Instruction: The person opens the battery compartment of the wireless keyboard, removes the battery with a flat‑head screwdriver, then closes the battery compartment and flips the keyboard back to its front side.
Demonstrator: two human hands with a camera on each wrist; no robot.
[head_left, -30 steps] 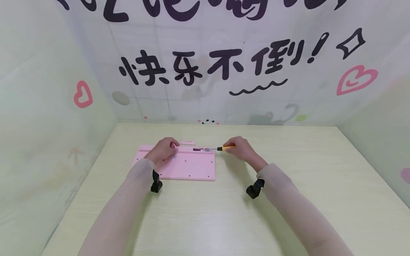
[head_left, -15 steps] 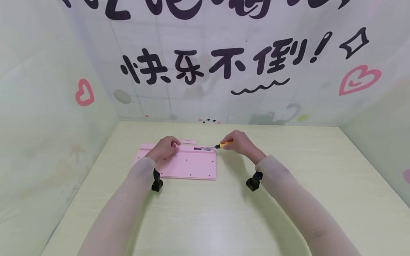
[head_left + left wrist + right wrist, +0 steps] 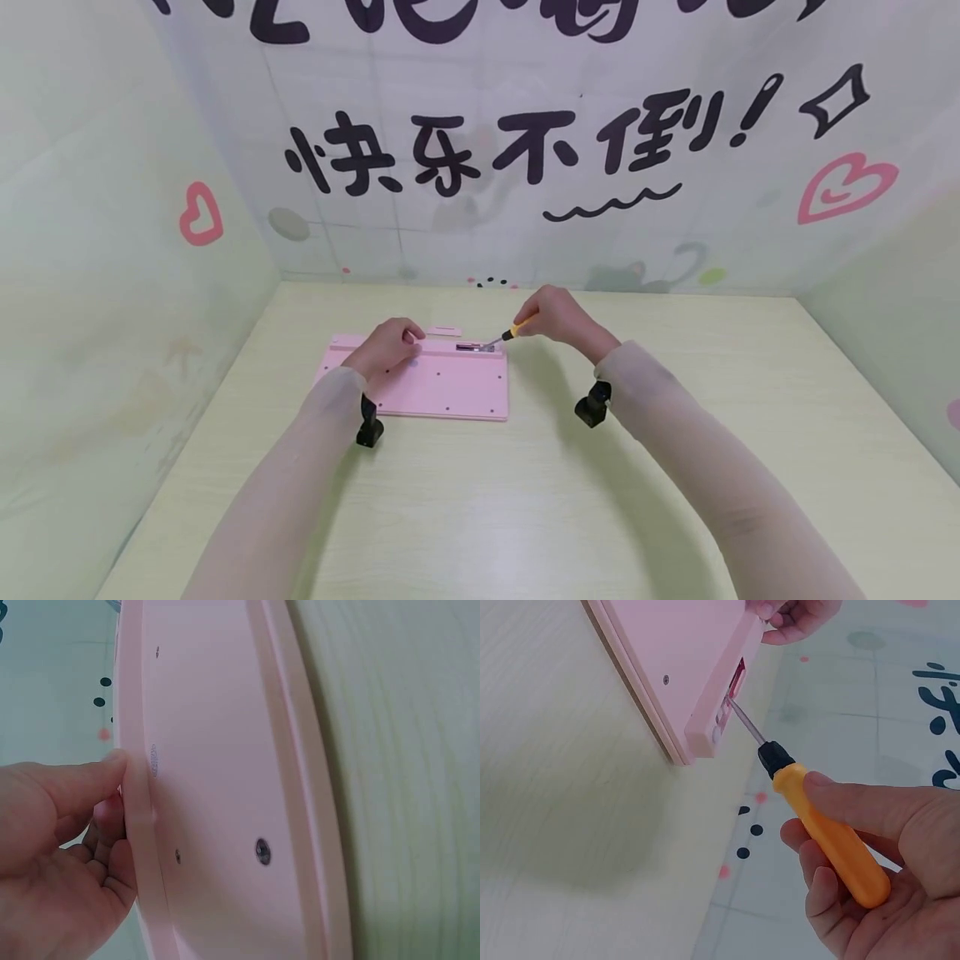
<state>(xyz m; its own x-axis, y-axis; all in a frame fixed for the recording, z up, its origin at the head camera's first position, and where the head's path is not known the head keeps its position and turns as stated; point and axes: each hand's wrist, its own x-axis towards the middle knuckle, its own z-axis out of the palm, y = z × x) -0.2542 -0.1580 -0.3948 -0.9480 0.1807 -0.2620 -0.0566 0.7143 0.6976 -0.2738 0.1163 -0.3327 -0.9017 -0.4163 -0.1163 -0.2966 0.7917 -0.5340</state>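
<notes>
A pink keyboard [image 3: 438, 392] lies underside up on the table, with small dark screws across its back. Along its far raised edge, near the right end, is an open battery compartment [image 3: 468, 347]. My left hand [image 3: 386, 346] holds that raised edge, its thumb and curled fingers against it in the left wrist view. My right hand [image 3: 907, 862] grips the yellow handle of a screwdriver [image 3: 838, 838]. The metal tip reaches into the compartment, where a silvery battery shows beside a dark gap. Just behind the keyboard rests the pink battery cover [image 3: 444, 332].
The pale wooden table [image 3: 480, 517] extends around the keyboard. White printed cloth walls [image 3: 420, 233] close in the back and both sides. A small black camera sits on each wrist.
My right hand has risen slightly and shifted left, so the screwdriver has gone from nearly level to slanting down into the compartment. The left hand keeps its hold on the keyboard.
</notes>
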